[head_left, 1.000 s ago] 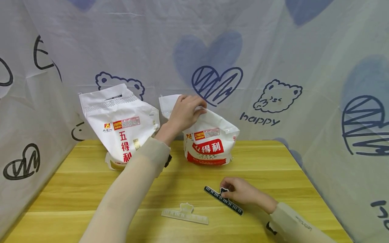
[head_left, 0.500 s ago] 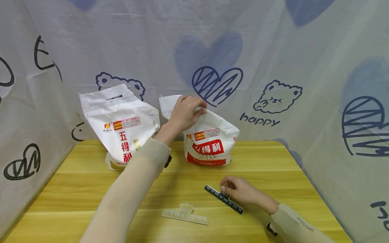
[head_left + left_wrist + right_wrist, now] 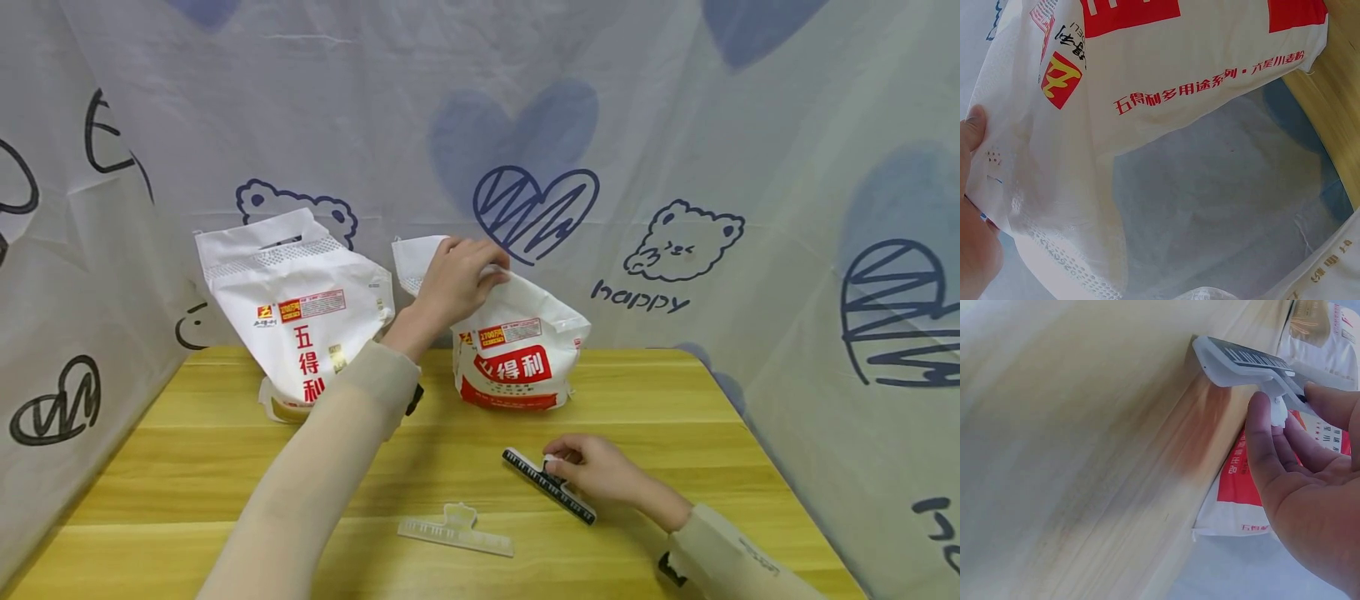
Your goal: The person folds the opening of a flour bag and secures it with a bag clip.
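Observation:
My left hand (image 3: 461, 279) grips the folded top of the right-hand white flour bag (image 3: 517, 367), which stands at the back of the table with red print on its front. In the left wrist view, the thumb (image 3: 975, 125) presses on the white bag near its perforated strip. My right hand (image 3: 600, 471) pinches the tab of a black clip with a piano-key pattern (image 3: 547, 485), thumb on one side and fingers on the other. The right wrist view shows this clip (image 3: 1247, 359) tilted, close over the wood. Nearer the front lies a whitish clip (image 3: 456, 532) of the same shape.
A second white flour bag (image 3: 300, 292) with a handle slot leans at the back left, its lower part overlapped by my left sleeve. A printed cloth (image 3: 660, 125) hangs behind and beside the wooden table (image 3: 660, 400).
The black clip has tipped in my right hand and shifted slightly up and left. My left hand keeps its hold on the flour bag, unmoved.

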### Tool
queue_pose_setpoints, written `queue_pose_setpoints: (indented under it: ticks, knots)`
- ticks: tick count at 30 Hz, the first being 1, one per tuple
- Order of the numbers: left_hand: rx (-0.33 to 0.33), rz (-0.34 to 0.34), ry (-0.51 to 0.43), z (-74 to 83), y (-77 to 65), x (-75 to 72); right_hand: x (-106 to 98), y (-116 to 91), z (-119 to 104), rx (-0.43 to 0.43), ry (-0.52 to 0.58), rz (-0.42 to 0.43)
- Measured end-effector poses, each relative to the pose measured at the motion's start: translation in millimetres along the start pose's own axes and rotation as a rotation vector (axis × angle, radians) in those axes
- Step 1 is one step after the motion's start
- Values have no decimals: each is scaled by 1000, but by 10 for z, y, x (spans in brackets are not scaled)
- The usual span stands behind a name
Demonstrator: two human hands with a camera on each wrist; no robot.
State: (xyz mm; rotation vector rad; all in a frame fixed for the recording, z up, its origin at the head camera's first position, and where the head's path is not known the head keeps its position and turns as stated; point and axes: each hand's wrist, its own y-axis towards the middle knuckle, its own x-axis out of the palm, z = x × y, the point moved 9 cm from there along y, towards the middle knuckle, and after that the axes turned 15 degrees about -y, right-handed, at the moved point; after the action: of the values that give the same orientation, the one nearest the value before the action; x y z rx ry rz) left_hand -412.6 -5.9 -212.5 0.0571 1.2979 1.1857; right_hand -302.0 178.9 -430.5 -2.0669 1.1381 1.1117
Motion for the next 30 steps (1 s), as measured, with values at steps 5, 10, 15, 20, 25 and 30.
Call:
queue_pose_setpoints:
  ticks: [5,10,15,20,25,30]
  knots:
    - [-7,0,4,-12,-1,7,-53,9,-37,2,11,46]
    - [-2,4,2,-8,-3,6,-135,1,-75,11,34,133]
    - [4,7,2,0,-6,-1,-239,-8,-108,1,60,240]
    - [11,11,9,4,-9,-4,-328,-1,-125,16,59,322]
    - [23,20,10,4,-10,-5,-435,-4,-151,40,91,402]
    - [34,22,11,13,-15,-7,-563,-9,-184,28,125,497]
